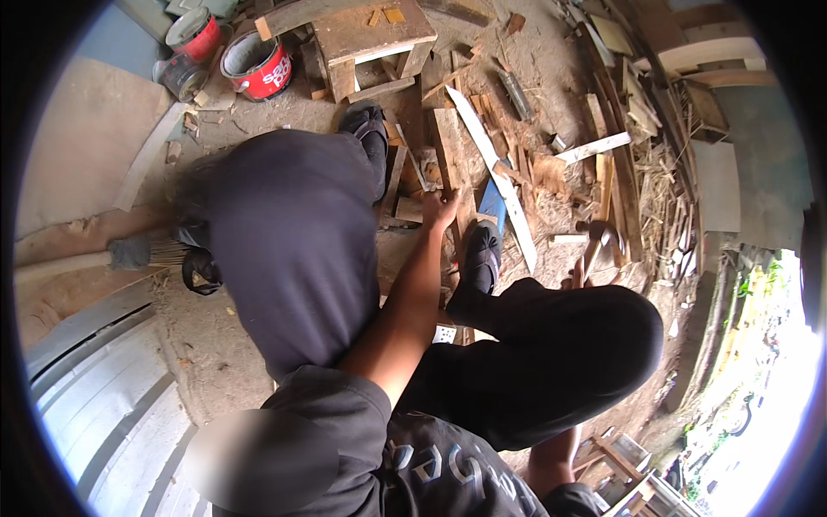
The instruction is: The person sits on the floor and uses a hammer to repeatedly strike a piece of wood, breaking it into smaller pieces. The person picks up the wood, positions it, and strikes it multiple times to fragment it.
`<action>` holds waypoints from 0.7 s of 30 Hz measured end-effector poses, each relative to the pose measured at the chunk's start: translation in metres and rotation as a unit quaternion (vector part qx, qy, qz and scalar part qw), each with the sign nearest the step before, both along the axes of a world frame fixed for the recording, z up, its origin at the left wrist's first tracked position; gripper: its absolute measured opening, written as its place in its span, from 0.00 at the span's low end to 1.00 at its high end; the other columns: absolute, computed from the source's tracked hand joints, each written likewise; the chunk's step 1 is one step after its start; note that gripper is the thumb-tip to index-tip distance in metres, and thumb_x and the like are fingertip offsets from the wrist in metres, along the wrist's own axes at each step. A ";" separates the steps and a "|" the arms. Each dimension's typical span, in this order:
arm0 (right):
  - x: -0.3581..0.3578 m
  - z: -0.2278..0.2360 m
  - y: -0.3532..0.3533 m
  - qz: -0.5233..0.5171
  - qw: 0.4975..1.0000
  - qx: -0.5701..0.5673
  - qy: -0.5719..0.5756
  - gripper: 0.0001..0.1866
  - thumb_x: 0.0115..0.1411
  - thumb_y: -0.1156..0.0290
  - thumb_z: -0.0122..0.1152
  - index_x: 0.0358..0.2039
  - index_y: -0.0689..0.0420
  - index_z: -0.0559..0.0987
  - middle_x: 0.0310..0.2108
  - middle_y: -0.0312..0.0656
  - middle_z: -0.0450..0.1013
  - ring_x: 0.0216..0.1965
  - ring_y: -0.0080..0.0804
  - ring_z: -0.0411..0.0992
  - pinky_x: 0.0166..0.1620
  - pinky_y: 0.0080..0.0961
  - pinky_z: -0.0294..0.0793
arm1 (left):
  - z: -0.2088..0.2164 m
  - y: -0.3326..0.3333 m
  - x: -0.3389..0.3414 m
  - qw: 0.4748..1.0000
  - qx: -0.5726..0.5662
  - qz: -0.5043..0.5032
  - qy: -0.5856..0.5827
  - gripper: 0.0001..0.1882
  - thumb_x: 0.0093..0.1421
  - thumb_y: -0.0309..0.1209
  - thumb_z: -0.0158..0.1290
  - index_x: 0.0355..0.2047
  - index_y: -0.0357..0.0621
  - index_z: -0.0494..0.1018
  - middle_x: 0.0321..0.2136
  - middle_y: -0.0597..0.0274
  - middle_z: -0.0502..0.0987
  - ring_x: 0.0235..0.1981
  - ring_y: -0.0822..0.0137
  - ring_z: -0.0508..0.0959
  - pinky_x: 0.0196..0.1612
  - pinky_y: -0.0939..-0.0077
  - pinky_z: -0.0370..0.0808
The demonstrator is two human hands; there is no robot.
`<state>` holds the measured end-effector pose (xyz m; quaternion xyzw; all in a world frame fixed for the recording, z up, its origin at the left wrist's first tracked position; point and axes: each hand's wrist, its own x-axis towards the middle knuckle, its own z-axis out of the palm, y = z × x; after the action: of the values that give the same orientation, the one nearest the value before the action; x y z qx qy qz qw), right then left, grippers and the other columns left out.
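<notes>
A: ok, I'm standing right here. What'd worry you?

B: knuckles, tbh. The left hand [441, 209] is curled in at the edge of a wooden plank [449, 142], which sits between the feet. Can't tell if it's pinching anything else. The right hand [582, 279] is wrapped round a claw hammer [594, 246] out past the right knee [594, 345], partly hidden by it. One crooked swing could catch fingers, or the right shoe [480, 258] just beside the plank.

A: and the ground?

B: bare dirt floor [220, 366], offcuts everywhere. A plank on that rubble could rock when hit. That long white strip [493, 164] might get kicked too.

A: rest of the place?

B: shed-looking spot. Low wooden stool [375, 34] up front, red paint bucket [263, 71] beside it, ribbed metal sheets [112, 414] on the left, and glaring daylight from the right, so shadows could fool the aim.
</notes>
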<state>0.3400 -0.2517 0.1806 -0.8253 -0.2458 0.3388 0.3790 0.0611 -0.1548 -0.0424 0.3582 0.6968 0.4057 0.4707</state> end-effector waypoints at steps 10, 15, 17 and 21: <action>-0.008 -0.004 -0.062 -0.110 0.991 0.004 0.073 0.25 0.62 0.43 0.65 0.30 0.54 0.73 0.13 0.28 0.60 0.10 0.16 0.55 0.15 0.19 0.50 | 0.059 -0.014 0.014 0.977 -0.018 0.093 0.191 0.33 0.52 0.51 0.66 0.40 0.30 0.72 0.39 0.41 0.74 0.40 0.44 0.79 0.43 0.53 0.79; -0.008 -0.008 -0.075 -0.133 0.987 0.002 0.093 0.25 0.61 0.43 0.65 0.31 0.54 0.73 0.13 0.28 0.61 0.10 0.16 0.55 0.15 0.19 0.50 | 0.067 -0.026 0.025 0.973 0.046 0.137 0.182 0.25 0.55 0.44 0.66 0.38 0.33 0.72 0.38 0.44 0.73 0.38 0.45 0.78 0.43 0.53 0.77; -0.013 -0.007 -0.068 -0.136 0.985 -0.001 0.103 0.25 0.61 0.42 0.65 0.31 0.54 0.73 0.13 0.28 0.61 0.11 0.16 0.55 0.15 0.19 0.50 | 0.041 -0.022 0.024 0.979 0.079 0.150 0.112 0.23 0.54 0.41 0.66 0.37 0.35 0.72 0.37 0.45 0.74 0.39 0.47 0.77 0.42 0.55 0.75; -0.008 -0.005 -0.078 -0.148 0.982 -0.005 0.113 0.26 0.61 0.42 0.65 0.32 0.54 0.73 0.13 0.28 0.61 0.11 0.16 0.55 0.15 0.19 0.50 | 0.010 -0.023 0.020 0.968 0.148 0.159 0.128 0.28 0.51 0.40 0.70 0.40 0.32 0.70 0.40 0.43 0.75 0.41 0.46 0.76 0.46 0.56 0.73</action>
<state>0.3323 -0.3301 0.1752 -0.8112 -0.0745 0.3707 0.4460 0.0806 -0.1783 -0.0325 0.3577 0.7317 0.5242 0.2488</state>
